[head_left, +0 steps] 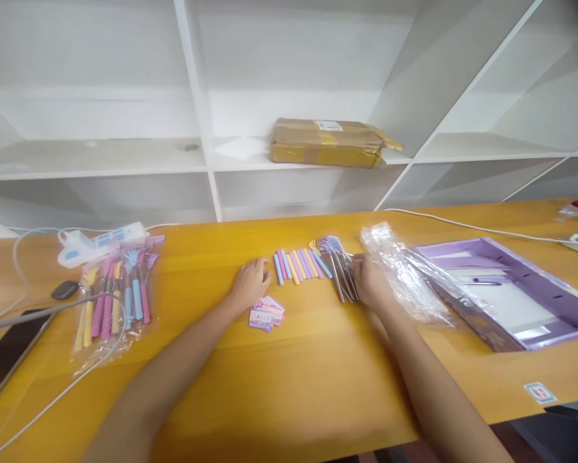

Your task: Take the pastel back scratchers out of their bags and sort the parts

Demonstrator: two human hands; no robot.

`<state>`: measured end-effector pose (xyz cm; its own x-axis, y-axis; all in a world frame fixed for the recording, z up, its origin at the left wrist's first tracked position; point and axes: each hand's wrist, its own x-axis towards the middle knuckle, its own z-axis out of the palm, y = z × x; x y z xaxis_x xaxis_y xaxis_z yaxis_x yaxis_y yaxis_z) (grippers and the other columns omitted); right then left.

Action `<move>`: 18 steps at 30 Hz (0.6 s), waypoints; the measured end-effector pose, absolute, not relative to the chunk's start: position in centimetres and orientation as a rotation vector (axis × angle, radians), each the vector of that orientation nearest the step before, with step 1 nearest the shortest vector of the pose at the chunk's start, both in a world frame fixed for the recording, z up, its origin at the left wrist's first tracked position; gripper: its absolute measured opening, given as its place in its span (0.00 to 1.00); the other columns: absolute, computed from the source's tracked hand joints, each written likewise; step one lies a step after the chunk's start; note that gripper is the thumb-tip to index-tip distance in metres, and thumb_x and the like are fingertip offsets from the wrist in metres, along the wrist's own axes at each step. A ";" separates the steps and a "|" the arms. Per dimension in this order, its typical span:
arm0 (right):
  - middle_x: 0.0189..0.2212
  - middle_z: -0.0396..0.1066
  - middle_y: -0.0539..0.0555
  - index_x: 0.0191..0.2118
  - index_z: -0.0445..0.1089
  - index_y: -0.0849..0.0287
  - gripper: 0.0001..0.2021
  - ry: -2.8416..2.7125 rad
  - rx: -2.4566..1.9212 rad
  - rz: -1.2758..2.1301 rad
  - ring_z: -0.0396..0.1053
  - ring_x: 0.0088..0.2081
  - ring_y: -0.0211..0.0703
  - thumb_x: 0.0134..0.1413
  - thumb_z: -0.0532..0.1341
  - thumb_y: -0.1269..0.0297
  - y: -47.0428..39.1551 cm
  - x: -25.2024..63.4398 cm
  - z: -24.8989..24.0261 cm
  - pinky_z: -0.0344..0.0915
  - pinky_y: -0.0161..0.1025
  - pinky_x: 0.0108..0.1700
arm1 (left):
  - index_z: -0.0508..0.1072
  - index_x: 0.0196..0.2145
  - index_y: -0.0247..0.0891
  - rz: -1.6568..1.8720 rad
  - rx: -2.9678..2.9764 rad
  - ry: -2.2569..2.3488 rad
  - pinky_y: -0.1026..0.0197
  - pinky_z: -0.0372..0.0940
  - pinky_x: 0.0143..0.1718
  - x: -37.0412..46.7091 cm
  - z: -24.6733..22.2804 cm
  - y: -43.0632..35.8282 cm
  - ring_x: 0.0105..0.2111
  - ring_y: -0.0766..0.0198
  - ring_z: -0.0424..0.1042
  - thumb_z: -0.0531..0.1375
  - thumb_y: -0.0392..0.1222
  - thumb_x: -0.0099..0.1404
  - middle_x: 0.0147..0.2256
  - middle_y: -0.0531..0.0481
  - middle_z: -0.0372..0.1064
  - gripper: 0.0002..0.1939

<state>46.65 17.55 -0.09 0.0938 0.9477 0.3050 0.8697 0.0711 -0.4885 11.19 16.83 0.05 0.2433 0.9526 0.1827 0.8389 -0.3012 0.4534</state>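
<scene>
Beside the tubes [295,266], toward the worktop's [308,379] back edge, the rods [339,275] are touched by the right hand [370,281], its grip cannot be told; the left hand [250,283] is curled, any pinch hidden; sorting seems in hand; one rod should be singled out

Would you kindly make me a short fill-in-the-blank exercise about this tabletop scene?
1. The right hand is beside the slim metal rods, on their ____ side in the picture.
2. Between the left hand and those rods lies a row of coloured sticks, and both end sticks are light ____.
3. Of the two hands, the one nearer the printed cards is the ____ one.
4. The open tray has inner walls coloured ____.

Missing words: right; blue; left; purple.
</scene>
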 end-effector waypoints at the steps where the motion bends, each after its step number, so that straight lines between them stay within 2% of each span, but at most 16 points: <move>1: 0.38 0.77 0.65 0.55 0.67 0.63 0.20 -1.787 -1.813 0.200 0.74 0.38 0.55 0.73 0.48 0.53 17.6 46.6 -0.2 0.66 0.46 0.42 | 0.69 0.57 0.39 0.633 2.270 1.639 0.51 0.66 0.55 11.1 0.1 16.9 0.49 0.52 0.76 0.58 0.39 0.75 0.45 0.44 0.77 0.14; 6: 0.35 0.76 0.60 0.53 0.68 0.60 0.19 -1.754 -1.785 0.214 0.72 0.35 0.52 0.71 0.52 0.50 17.7 46.9 -0.4 0.65 0.45 0.41 | 0.70 0.55 0.41 0.667 2.378 1.453 0.51 0.67 0.55 11.0 0.2 17.1 0.50 0.53 0.75 0.57 0.40 0.76 0.50 0.44 0.73 0.12; 12: 0.43 0.74 0.64 0.46 0.70 0.59 0.17 -1.689 -1.757 0.008 0.71 0.41 0.53 0.68 0.56 0.50 17.8 47.6 -0.3 0.66 0.48 0.45 | 0.70 0.54 0.41 0.671 2.402 1.418 0.50 0.67 0.56 11.1 0.0 17.1 0.51 0.52 0.74 0.56 0.39 0.76 0.51 0.43 0.73 0.11; 18: 0.43 0.75 0.64 0.47 0.73 0.59 0.18 -1.702 -1.918 0.102 0.70 0.38 0.52 0.66 0.58 0.50 17.7 47.0 -0.6 0.66 0.47 0.42 | 0.70 0.54 0.40 0.674 2.407 1.415 0.49 0.67 0.57 11.1 -0.2 17.1 0.51 0.51 0.74 0.55 0.37 0.76 0.51 0.43 0.73 0.11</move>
